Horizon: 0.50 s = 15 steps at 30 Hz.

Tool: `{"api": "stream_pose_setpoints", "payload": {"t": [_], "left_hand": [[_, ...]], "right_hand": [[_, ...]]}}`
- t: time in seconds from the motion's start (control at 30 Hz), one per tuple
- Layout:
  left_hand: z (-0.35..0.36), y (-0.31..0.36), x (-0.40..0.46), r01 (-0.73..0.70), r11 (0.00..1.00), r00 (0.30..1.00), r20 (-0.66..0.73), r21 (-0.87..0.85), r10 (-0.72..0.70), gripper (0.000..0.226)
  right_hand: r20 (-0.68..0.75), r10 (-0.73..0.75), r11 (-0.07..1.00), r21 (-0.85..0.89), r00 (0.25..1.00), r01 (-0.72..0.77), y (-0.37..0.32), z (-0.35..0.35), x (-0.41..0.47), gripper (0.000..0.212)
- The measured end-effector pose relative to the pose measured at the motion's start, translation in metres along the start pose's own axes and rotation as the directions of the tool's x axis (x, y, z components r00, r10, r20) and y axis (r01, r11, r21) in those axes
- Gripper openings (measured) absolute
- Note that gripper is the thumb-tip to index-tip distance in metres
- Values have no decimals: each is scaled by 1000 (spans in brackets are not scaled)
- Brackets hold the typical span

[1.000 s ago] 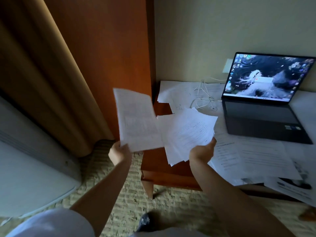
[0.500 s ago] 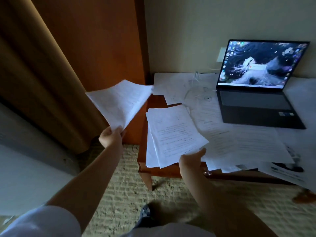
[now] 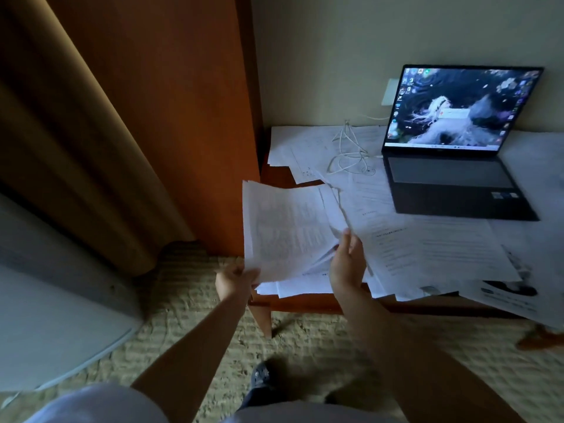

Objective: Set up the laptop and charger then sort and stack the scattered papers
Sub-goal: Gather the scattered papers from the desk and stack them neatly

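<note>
Papers [image 3: 442, 248] cover most of a wooden table [image 3: 305, 305] in the right half of the frame, and a sheaf of sheets [image 3: 287, 233] is held just above the table's left end, at center frame. The person's left hand [image 3: 236, 280] pinches the sheaf's lower left corner with curled fingers. The right hand [image 3: 348, 264] is at the sheaf's right edge, fingers mostly straight and slightly spread against the sheets; whether the thumb closes under them cannot be seen. An open laptop [image 3: 457, 166] with a lit screen sits at upper right, well apart from the hands, and a white charger cable [image 3: 348, 154] lies coiled on sheets just left of it, its line running toward a wall outlet [image 3: 389, 91]. The sheets look light, thin and floppy; the held ones bow and fan apart, so they would likely slide against each other and crease if gripped at one corner only. Taking them by two opposite edges and tapping them square seems the safer hold. Loose pages overhang the table's near edge at lower right and could slip to the carpet [image 3: 189, 300]. A wooden panel [image 3: 183, 117] stands close on the left, so open room lies toward the viewer and above the tabletop.
</note>
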State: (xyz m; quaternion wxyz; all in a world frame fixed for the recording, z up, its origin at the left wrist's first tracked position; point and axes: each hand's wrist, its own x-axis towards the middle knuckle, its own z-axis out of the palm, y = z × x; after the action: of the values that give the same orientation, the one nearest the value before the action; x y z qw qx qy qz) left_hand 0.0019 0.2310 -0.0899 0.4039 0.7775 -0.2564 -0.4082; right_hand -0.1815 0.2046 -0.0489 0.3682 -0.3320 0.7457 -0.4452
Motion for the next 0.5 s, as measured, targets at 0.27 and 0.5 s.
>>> {"api": "stream_pose_setpoints", "payload": {"t": [0.27, 0.5], "left_hand": [[-8, -13, 0, -210, 965, 977, 76, 159, 200, 64], [5, -6, 7, 182, 983, 947, 272, -25, -168, 15]], "right_hand": [[28, -4, 882, -470, 1000, 17, 32, -3, 7, 39], [58, 19, 897, -443, 998, 8, 45, -3, 20, 35]]}}
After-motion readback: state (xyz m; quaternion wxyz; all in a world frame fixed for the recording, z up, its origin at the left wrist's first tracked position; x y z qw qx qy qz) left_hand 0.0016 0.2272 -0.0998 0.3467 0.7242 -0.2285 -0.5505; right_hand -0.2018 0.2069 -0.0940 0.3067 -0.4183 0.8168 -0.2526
